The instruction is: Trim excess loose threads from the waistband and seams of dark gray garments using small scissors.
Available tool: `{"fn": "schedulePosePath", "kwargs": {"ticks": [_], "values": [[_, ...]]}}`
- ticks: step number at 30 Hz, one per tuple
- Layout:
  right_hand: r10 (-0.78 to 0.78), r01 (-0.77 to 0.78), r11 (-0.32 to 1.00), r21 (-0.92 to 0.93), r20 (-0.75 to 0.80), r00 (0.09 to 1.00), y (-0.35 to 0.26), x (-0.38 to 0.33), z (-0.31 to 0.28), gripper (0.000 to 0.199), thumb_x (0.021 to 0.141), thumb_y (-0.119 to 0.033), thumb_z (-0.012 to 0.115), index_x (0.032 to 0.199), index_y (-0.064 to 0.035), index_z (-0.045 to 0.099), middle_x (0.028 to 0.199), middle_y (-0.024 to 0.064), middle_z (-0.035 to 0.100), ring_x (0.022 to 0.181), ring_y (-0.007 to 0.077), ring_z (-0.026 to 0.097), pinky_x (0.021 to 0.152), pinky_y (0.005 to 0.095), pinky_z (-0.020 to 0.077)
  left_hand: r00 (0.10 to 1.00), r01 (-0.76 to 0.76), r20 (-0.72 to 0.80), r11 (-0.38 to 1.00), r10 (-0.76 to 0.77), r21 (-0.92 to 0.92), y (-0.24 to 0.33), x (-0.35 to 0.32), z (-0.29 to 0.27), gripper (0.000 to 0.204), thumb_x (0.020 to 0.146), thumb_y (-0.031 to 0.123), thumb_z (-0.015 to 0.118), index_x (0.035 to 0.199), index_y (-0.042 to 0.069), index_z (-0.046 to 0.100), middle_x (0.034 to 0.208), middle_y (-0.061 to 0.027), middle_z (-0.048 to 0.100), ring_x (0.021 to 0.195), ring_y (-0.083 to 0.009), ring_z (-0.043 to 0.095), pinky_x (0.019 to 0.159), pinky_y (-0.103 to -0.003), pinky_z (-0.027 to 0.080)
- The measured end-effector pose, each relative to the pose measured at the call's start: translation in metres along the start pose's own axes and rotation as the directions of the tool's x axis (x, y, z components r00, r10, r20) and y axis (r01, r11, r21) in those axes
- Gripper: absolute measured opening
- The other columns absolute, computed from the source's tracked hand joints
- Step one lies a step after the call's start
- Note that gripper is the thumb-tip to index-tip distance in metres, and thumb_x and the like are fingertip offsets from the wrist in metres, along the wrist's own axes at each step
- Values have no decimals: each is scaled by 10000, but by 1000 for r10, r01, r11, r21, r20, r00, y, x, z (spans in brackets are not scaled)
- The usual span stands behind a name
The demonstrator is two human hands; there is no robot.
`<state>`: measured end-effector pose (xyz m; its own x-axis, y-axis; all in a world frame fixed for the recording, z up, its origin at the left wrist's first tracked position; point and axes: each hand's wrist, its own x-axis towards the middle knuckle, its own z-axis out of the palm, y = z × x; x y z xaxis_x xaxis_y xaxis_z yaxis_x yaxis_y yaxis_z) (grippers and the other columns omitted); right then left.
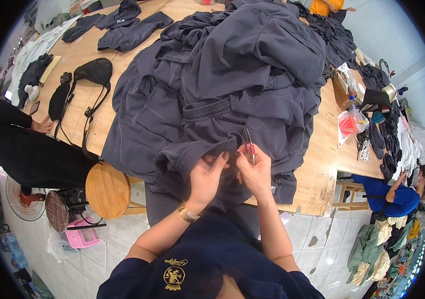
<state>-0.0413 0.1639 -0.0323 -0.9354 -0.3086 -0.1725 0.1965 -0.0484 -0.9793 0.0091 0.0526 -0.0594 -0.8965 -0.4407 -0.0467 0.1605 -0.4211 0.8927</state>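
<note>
My left hand (pixel 205 175), a gold bracelet on its wrist, grips a dark grey garment (pixel 176 158) by its gathered elastic edge. Closed around small red-handled thread snips (pixel 249 141), my right hand (pixel 255 171) is just right of that edge. The snips' metal blades point away from me, over the cloth. Whether the blades touch a thread, I cannot make out. Beyond both hands rises a large heap of similar dark grey garments (pixel 252 55), with another gathered waistband (pixel 207 108) showing on its near side.
The heap lies on a wooden table (pixel 322 164). To its left are a black bag with straps (pixel 92 72) and a round stool (pixel 106 190). A person in black (pixel 28 154) stands at the left; another in blue (pixel 403 199) is at the right. A red-filled plastic bag (pixel 352 123) sits right.
</note>
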Motion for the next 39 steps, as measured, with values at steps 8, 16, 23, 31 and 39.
{"fn": "schedulePosePath", "kwargs": {"ticks": [8,16,23,31,39], "values": [[-37,34,982,183,13,999,3,0,-11,61,871,-53,587,877,-11,543,628,-31,501,427,33,409,401,194,326,975,220,17,942,-223,-253,16,12,-7,221,889,137,625,1053,55,502,950,-47,620,841,-116,591,724,-271,489],[-567,491,594,-638,101,817,3,-2,-22,259,731,-179,766,803,-10,582,653,95,542,521,196,526,489,279,405,925,373,64,865,-374,-335,27,17,-13,150,908,186,599,977,63,545,917,-43,625,835,-124,592,731,-296,496],[-592,520,515,-682,156,790,4,-2,-18,254,701,-190,776,778,-34,590,655,74,544,520,218,539,481,302,413,913,405,95,850,-397,-337,25,18,-16,259,881,183,639,1051,50,496,970,-48,597,869,-151,580,738,-298,472],[-577,545,350,-762,283,766,-2,0,-20,257,688,-209,766,779,-66,573,681,42,560,524,218,559,487,306,418,924,381,105,874,-367,-303,24,15,-15,279,883,171,637,1058,27,474,979,-50,596,855,-140,585,705,-266,478],[-583,539,409,-736,243,775,-3,1,-24,250,698,-212,767,758,-63,576,665,39,560,518,213,556,484,300,412,934,358,115,898,-339,-256,25,14,-14,198,910,186,587,1035,50,513,921,-39,622,834,-112,596,701,-269,492]]}}
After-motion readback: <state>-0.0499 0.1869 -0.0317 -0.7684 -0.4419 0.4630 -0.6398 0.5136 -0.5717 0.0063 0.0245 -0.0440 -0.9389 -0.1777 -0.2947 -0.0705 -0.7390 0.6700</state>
